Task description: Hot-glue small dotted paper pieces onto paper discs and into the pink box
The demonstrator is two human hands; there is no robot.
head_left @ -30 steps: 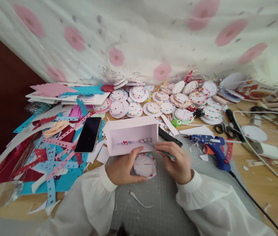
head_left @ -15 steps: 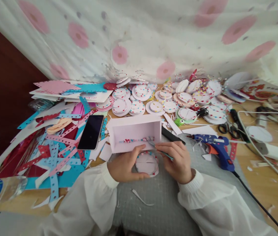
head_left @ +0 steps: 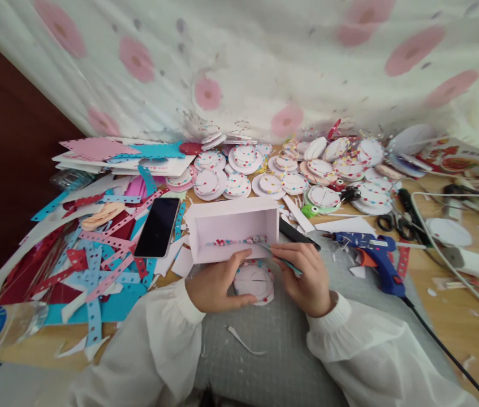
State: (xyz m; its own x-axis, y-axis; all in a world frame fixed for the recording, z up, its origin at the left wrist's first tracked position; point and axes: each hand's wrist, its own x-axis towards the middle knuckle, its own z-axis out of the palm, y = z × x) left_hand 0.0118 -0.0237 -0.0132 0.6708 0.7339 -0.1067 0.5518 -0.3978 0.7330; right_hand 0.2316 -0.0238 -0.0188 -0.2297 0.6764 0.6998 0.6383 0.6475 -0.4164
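A round white card disc (head_left: 253, 287) edged with small red and blue beads lies on the grey cutting mat (head_left: 260, 362). My left hand (head_left: 218, 285) curves round its left side, thumb at the near edge and fingers at the far edge, gripping it. Between the fingers of my right hand (head_left: 305, 277) is a slim teal tool that looks like tweezers (head_left: 289, 264). Its tip points left, at the front of an open white box (head_left: 234, 210). Inside that box lies a row of red, pink and blue beads (head_left: 239, 241).
Finished-looking beaded discs (head_left: 245, 158) crowd the back. A blue glue gun (head_left: 370, 249) and scissors (head_left: 396, 225) lie to the right, with a black-handled tool (head_left: 298, 233) by the box. On the left are a phone (head_left: 157, 227), punched paper strips (head_left: 93, 282) and a plastic bottle (head_left: 5, 328).
My right hand and the tweezers have shifted very slightly right, and the tool's tilt has changed a little. My left hand stays round the disc.
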